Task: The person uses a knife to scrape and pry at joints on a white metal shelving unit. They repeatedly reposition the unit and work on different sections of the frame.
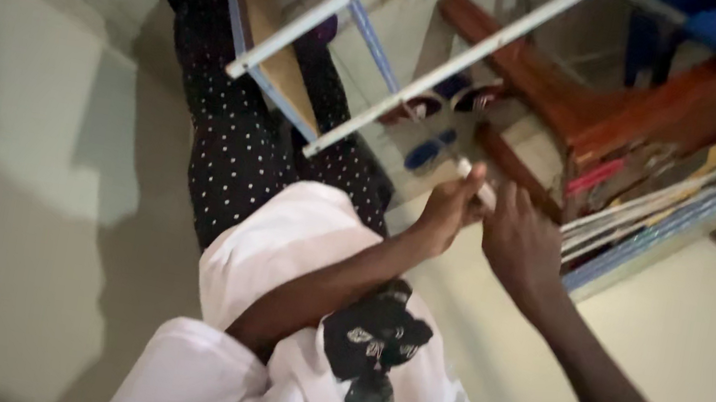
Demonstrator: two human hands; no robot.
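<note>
At frame centre, the left hand point(445, 211) and right hand point(521, 243) pinched a short white cylindrical stick point(475, 182), protruding above both grips.

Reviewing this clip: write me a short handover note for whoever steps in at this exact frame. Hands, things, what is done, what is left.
Left hand: closed around a small white stick-like object, raised in front of the body.
Right hand: fingers up against the same object; whether it grips it cannot be told.
Nearby: white metal bars of a frame slant just above the hands; a reddish wooden piece and a stack of flat panels lie to the right; pale tiled floor below.
Done: object is in hand.
Left: unclear; the picture is blurred and shows no change on the frame.
</note>
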